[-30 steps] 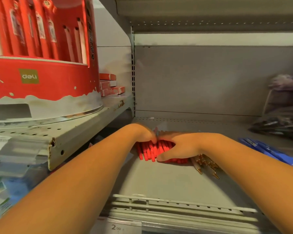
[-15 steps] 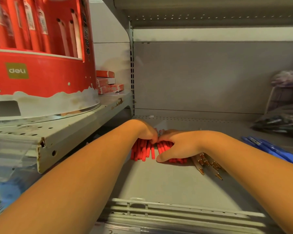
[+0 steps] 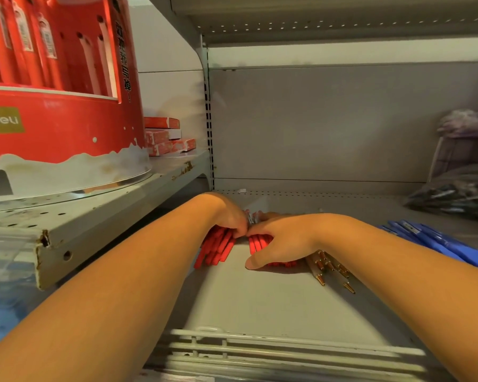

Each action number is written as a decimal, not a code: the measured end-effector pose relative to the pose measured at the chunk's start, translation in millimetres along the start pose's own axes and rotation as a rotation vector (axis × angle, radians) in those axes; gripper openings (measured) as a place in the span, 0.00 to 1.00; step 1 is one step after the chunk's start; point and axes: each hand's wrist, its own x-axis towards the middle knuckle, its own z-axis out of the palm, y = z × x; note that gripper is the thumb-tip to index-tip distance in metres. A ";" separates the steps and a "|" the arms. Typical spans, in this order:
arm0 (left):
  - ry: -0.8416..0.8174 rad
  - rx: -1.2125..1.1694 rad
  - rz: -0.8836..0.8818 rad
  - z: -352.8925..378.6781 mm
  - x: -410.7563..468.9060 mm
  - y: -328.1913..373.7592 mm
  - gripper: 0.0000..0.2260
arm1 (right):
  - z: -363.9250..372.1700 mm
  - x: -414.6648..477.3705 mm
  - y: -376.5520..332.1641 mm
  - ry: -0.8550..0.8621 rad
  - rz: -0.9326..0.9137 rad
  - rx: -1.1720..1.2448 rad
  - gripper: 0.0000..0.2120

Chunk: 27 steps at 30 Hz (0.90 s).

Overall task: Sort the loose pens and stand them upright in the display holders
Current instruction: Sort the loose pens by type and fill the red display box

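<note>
Two hands meet over a heap of red pens (image 3: 215,250) that lies flat on the lower shelf (image 3: 260,304), about midway between its near rail (image 3: 260,350) and its far wall; none of this heap stands upright yet. The left hand (image 3: 228,215) has its fingers curled down onto the left part of the heap, and a bunch fans out toward the near side from under it, so it seems to grip that bunch; the right hand (image 3: 283,241) arches over the right part with its thumb stretched along the near side, and I cannot tell whether it grips the pens or only presses and rakes them. Just right of the red heap, partly under the right wrist, lie gold-tipped pens (image 3: 330,267); further right lie blue pens (image 3: 439,241), apart from the red; dark bags (image 3: 458,194) sit at the far right.

I judge the step in hand to be the gathering of one colour into a bundle. The red display holder (image 3: 53,128) stands on the upper shelf (image 3: 100,216) at the left, with small red boxes (image 3: 164,136) beyond it, well apart from the heap. The next move calls for squaring the tips, closing firmly round the bundle without catching the gold-tipped ones, then lifting it up and left to the holder.
</note>
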 end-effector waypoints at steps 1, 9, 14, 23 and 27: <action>-0.001 0.000 -0.003 0.8 -2.6 1.7 0.13 | 0.0 0.0 -0.5 -0.006 0.001 -0.003 0.36; 0.037 0.016 -0.050 10.3 5.3 3.4 0.14 | 1.1 -0.1 -3.8 -0.018 0.010 -0.014 0.36; 0.083 -0.106 -0.068 16.4 11.4 -4.1 0.15 | 2.3 -0.8 -4.3 -0.030 0.024 -0.023 0.37; 0.210 -0.135 -0.078 13.8 8.6 -9.7 0.09 | 5.5 0.0 -3.5 -0.019 0.027 -0.014 0.38; 0.242 -0.204 -0.087 14.4 12.1 -18.2 0.09 | 5.5 -1.8 -4.3 -0.029 0.031 -0.019 0.39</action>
